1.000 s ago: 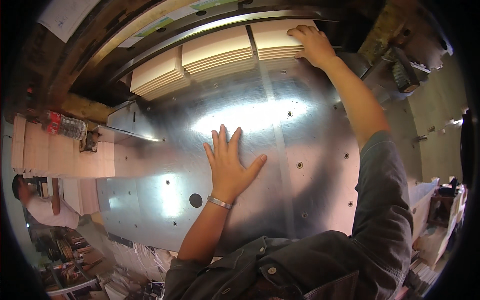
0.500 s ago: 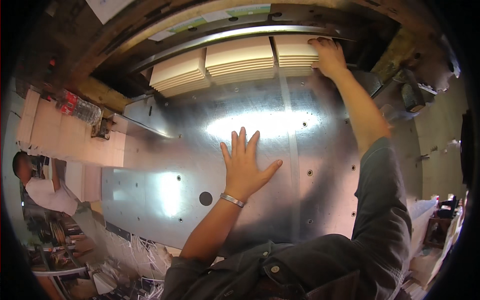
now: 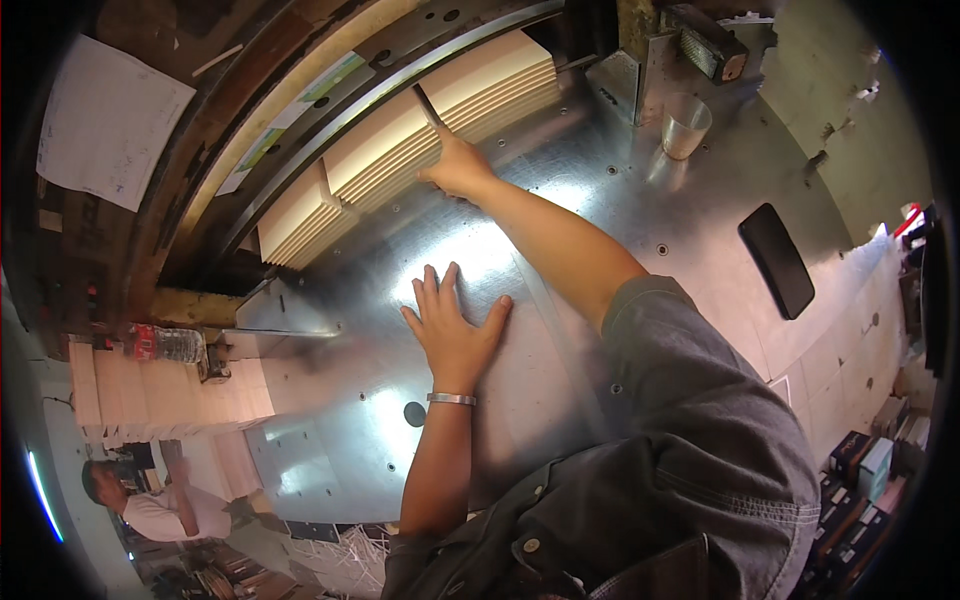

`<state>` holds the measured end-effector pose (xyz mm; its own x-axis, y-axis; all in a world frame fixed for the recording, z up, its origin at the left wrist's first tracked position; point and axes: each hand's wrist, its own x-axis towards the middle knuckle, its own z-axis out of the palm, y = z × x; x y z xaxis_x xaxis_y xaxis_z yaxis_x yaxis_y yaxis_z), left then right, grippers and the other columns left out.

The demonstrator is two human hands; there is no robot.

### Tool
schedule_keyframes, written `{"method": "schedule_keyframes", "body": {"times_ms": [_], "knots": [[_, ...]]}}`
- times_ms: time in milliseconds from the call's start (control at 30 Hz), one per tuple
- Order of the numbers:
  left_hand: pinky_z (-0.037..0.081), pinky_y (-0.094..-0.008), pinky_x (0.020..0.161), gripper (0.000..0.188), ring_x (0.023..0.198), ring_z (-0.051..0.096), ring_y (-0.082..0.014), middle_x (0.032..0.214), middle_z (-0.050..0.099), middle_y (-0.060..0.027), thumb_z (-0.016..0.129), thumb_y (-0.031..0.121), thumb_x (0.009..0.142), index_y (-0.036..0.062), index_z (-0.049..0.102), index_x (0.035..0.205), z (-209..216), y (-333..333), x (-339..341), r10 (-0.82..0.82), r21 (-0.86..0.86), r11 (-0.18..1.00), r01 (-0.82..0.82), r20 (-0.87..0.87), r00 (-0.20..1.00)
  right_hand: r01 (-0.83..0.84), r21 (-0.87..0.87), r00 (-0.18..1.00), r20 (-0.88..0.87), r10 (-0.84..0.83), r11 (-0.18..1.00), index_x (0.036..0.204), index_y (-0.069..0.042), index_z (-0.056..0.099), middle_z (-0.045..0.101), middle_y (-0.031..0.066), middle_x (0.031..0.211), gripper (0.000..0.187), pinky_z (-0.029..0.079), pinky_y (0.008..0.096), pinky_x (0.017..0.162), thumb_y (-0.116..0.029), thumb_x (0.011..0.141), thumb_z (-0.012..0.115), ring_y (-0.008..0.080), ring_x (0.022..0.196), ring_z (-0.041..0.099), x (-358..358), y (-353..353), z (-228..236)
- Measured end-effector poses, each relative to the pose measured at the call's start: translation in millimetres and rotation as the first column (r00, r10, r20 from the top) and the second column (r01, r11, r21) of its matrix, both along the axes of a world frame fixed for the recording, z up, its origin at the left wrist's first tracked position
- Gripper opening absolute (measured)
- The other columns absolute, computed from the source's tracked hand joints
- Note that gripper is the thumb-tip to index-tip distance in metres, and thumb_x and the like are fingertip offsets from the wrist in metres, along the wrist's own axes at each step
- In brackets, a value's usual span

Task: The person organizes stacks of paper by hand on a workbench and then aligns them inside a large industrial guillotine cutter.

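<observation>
My left hand [image 3: 452,328] lies spread on the shiny metal table [image 3: 530,370], holding nothing, with a silver bracelet at the wrist. Against the machine's back edge sit three piles of cream paper or board in thin layers: a left pile [image 3: 297,225], a middle pile [image 3: 372,140] and a right pile [image 3: 495,80]. My right hand [image 3: 462,168] reaches to the front of the gap between the middle and right piles. Its index finger points into that gap, and its thumb is apart from it, at the middle pile's front edge. The other fingers are partly hidden.
To the right on the table are a clear cup [image 3: 686,128] and a black phone [image 3: 777,262]. A dark metal block [image 3: 706,42] sits behind the cup. Farther left, a plastic bottle [image 3: 168,344] rests on pale stacks [image 3: 165,390]. Another person [image 3: 165,505] is beyond them.
The view has turned, bringing the cup and phone into sight. My right hand has moved from the right pile's right end to the gap at its left. My left hand stays spread on the table.
</observation>
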<state>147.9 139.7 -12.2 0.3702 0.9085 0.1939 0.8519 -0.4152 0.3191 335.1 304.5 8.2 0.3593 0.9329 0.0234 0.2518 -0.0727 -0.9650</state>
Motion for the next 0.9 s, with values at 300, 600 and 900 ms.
{"method": "schedule_keyframes", "body": {"times_ms": [300,600,900], "knots": [[0.006,-0.0637,0.121,0.088,0.153,0.02,-0.0408,0.161,0.032,-0.0223,0.076,0.057,0.079,0.0118,0.047,0.149,-3,-5,2,0.003,-0.022,1.0,-0.004,-0.038,0.999,-0.134,-0.085,0.973,-0.199,0.115,0.987,0.159,-0.006,0.028,0.072,0.0139,0.089,0.098,0.055,0.0294,0.048,-0.006,0.076,0.08,0.0168,0.069,0.07,11,-4,-8],[0.006,-0.0636,0.121,0.089,0.153,0.021,-0.0408,0.161,0.033,-0.0225,0.076,0.057,0.079,0.0125,0.046,0.15,4,-1,5,0.019,-0.024,1.0,-0.02,-0.006,1.0,-0.169,-0.058,0.968,-0.195,0.155,0.984,0.159,-0.007,0.029,0.07,0.0167,0.106,0.101,0.058,0.0298,0.052,-0.007,0.073,0.081,0.0189,0.078,0.072,7,2,4],[0.003,-0.0554,0.124,0.103,0.157,0.009,-0.0395,0.167,0.014,-0.0275,0.067,0.048,0.092,-0.0067,0.013,0.159,-9,12,-5,-0.017,-0.148,0.988,0.041,0.162,0.987,0.357,0.296,0.921,-0.269,-0.281,0.886,0.158,0.008,0.015,0.02,0.0336,0.163,0.111,0.026,0.0402,0.122,-0.033,0.08,0.082,0.0372,0.152,0.027,27,-3,-72]]}}
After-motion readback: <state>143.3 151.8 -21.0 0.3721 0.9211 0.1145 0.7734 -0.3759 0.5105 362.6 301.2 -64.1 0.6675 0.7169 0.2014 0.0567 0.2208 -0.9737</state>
